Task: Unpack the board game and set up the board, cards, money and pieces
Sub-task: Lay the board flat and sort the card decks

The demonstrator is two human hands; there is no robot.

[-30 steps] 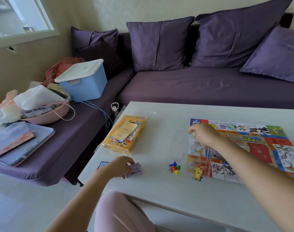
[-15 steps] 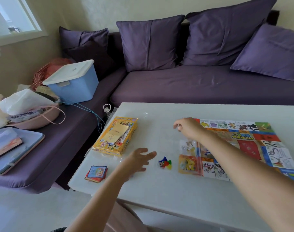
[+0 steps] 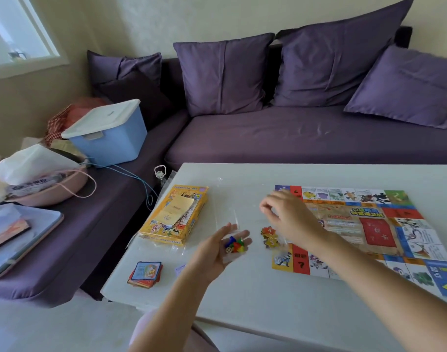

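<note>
Progress: you are, by my reading, past the halfway mark; the board lies unfolded flat on the table, and the yellow box sits closed-looking to its left with a paper slip on top.
Done so far: one card stack is out near the table's front left corner; the money shows beside it as a small purple slip, mostly hidden by your left forearm.
Left to do: the pieces and the cardboard tokens are not yet placed on the board; the money looks not yet dealt out.
Left hand: fingers nearly straight, cupped against the pieces just off the board's left edge; you have not visibly closed on them.
Right hand: fingers curled above the tokens at the board's left edge, blurred; I cannot tell whether you pinch anything.
Count, main things: one board, one box, one card stack, one money slip in view.
Count, small things: one cluster of pieces in four colours (blue, red, green, yellow) with one pale die; one heap of tokens, too jumbled to number.
Count, wrapping: one clear plastic sleeve lying between box and board.
</note>
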